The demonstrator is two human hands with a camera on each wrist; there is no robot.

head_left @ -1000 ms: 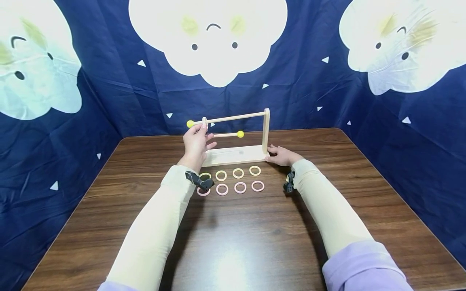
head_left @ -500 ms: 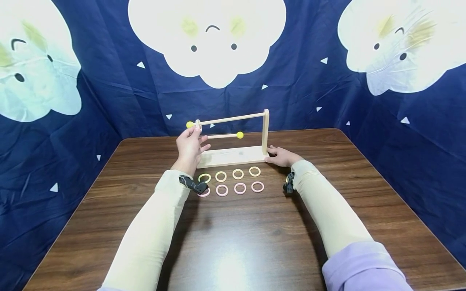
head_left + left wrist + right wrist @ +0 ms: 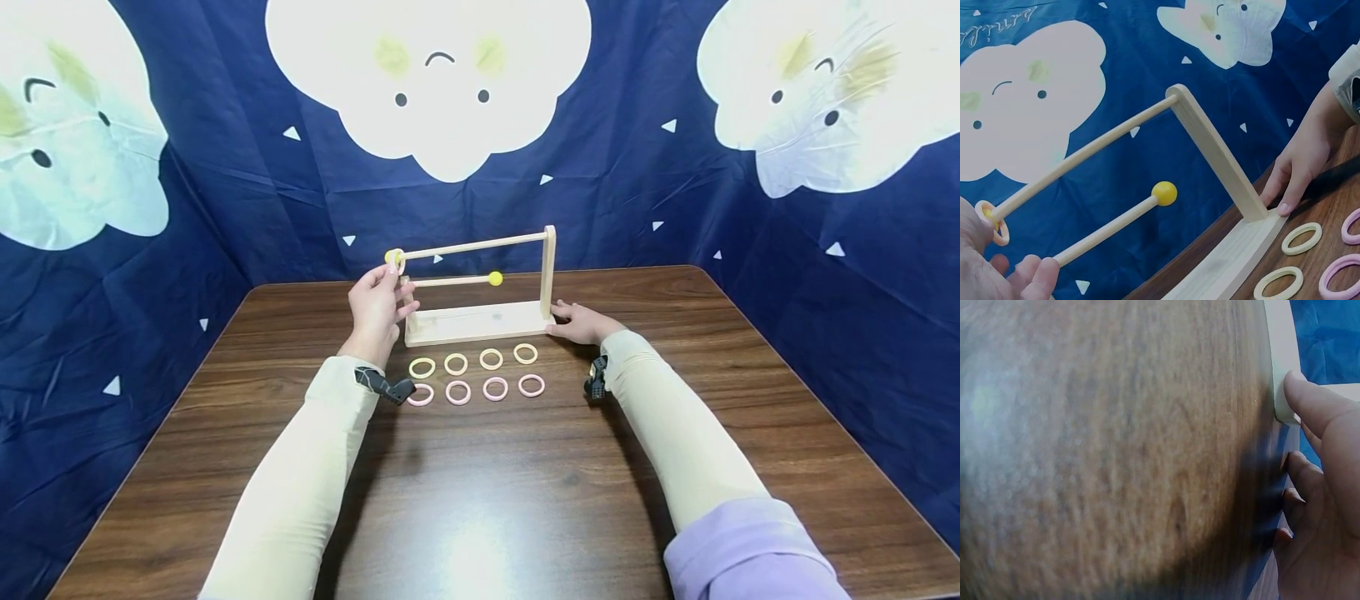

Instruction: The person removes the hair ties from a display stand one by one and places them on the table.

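A pale wooden stand (image 3: 480,323) has two rods with yellow ball ends. My left hand (image 3: 372,310) pinches a pale ring (image 3: 1002,232) between thumb and fingers. This ring encircles the left end of the upper rod (image 3: 1088,156), right at its yellow ball. Below it, the lower rod (image 3: 1110,231) points right toward its own yellow ball (image 3: 1164,193); the left hand's other fingers are spread beside that rod. At the stand's right end, my right hand (image 3: 583,322) holds the base, its thumb (image 3: 1316,406) on the front corner and its fingers behind the upright (image 3: 548,271).
In front of the stand lie two rows of rings on the brown wooden table (image 3: 480,483): yellowish rings (image 3: 455,372) behind, pink rings (image 3: 457,402) nearer. A blue curtain (image 3: 622,225) with white clouds surrounds the table's back and sides.
My left hand has slid the ring leftward along the upper rod, from a little inside the end to the yellow ball. The right hand and stand have stayed in place.
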